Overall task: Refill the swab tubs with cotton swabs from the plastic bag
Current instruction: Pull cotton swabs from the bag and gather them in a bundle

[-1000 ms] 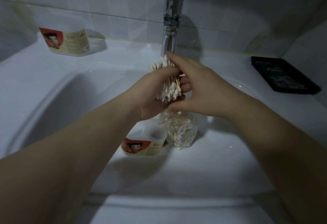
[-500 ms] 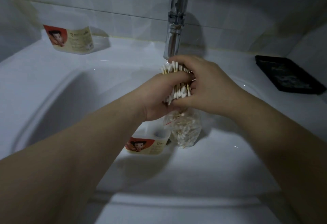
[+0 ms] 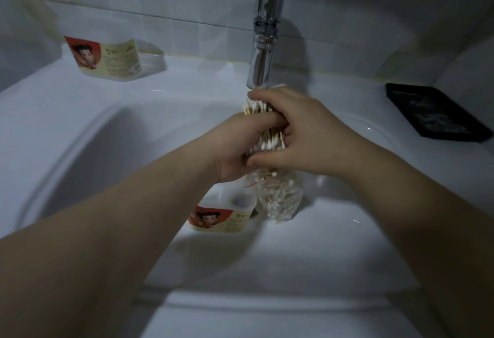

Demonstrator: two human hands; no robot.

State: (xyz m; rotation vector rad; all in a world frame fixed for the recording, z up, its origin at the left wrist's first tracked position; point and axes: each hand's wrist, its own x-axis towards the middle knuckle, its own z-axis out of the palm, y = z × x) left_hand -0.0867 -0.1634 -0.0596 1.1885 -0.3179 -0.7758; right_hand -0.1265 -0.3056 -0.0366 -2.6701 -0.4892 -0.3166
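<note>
A thick bundle of cotton swabs with wooden sticks is clasped between both hands over the sink basin. My left hand wraps it from the left and my right hand cups it from the right, fingers curled over its top. Below the hands lies a clear plastic bag holding more swabs. Beside it in the basin stands an open swab tub with a red and cream label. A second labelled tub sits on the sink ledge at the far left.
A chrome tap rises just behind the hands. A black tray rests on the ledge at the right. The white sink curves around everything, with tiled wall behind.
My right hand has closed further over the swab bundle, pressing it against the left hand. The view has shifted slightly; the bag and tubs stay where they were.
</note>
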